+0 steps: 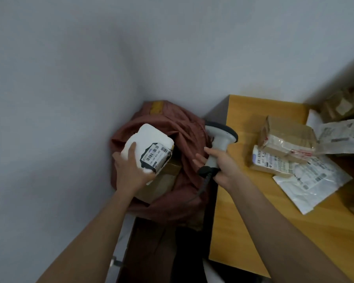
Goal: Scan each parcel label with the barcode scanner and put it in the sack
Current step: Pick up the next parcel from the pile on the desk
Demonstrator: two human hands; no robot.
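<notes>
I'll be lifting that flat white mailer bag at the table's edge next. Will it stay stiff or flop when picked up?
The white mailer bag will probably flop: it lies flat and thin, with wrinkles in its plastic skin. It looks light for its size, showing no bulge. Its glossy film may be slippery, so a pinch at one corner could let it sag or slide on the table.

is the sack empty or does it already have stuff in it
Not empty. The reddish sack gapes open, and a brown box shows inside, under the white parcel.

White parcel [149,144] label [155,157] reads partly "150 A03 280".
</notes>
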